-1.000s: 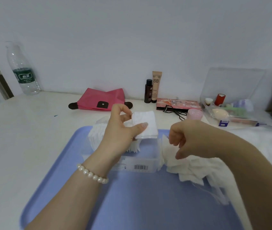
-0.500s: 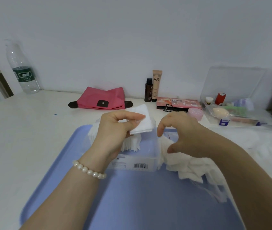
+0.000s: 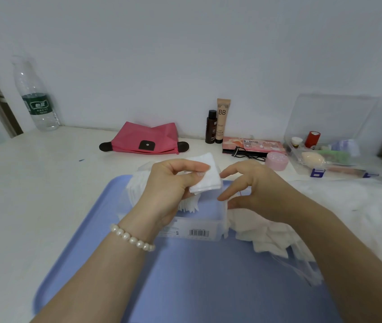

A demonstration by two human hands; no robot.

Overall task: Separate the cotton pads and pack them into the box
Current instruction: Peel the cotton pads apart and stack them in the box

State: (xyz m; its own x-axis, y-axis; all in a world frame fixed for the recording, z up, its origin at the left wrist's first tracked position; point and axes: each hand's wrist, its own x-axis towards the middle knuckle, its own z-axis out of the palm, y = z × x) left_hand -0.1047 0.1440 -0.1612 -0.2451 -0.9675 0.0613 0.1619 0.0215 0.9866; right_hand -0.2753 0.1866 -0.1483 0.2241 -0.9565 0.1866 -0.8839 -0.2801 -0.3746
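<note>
two hands over the box, one pad pinched

two hands are up above the clear box (image 3: pixel 199 226), which sits on the blue tray (image 3: pixel 185 276) with its barcode label facing the near side. left hand (image 3: pixel 171 183) has a square white cotton pad (image 3: pixel 208 176) pinched between thumb and fingertips, held just above the box's far left part. under that hand, a row of packed pads (image 3: pixel 188 206) stands on edge inside the box. right hand (image 3: pixel 253 190) hangs just right of the held pad, fingers loosely spread and bent, thumb apart, gripping nothing; its index tip is near the pad's right edge but not touching it. beneath the right forearm a loose heap of unsorted pads (image 3: pixel 269 234) lies against the box's right side, spilling over the tray's right edge. a pearl bracelet (image 3: pixel 131 237) sits on the left wrist. far off on the table: a pink pouch (image 3: pixel 145 138), a water bottle (image 3: pixel 36 96) at far left, a bb tube (image 3: pixel 222 120).
</note>
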